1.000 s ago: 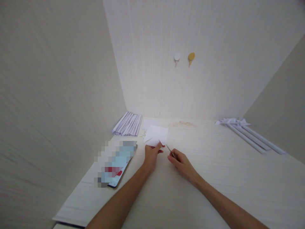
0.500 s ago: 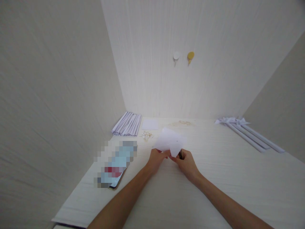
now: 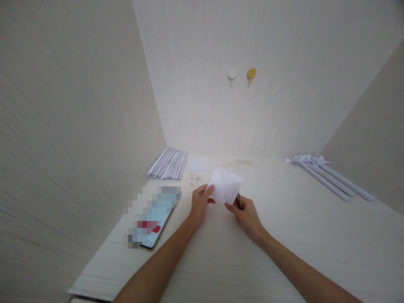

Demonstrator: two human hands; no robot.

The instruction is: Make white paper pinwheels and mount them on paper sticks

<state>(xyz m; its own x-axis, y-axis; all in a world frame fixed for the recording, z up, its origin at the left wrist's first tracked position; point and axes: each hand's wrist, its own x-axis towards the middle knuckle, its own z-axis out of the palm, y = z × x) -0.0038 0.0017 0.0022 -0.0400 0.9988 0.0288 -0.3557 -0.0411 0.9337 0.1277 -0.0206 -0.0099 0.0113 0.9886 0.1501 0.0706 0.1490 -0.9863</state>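
Strips (image 3: 168,163) of folded paper lie far left by the wall, a phone (image 3: 151,219) nearer us. Our left hand (image 3: 198,204) pinches the left edge of a small white sheet (image 3: 224,187) held above the desk (image 3: 284,235); our right hand (image 3: 246,212) grips its lower right corner along with a thin stick (image 3: 239,200). Paper rolls (image 3: 328,179) lie far right.

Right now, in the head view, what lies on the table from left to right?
Phone → stack of folded paper strips → left hand → paper sheet held by both hands → right hand → rolled paper tubes.
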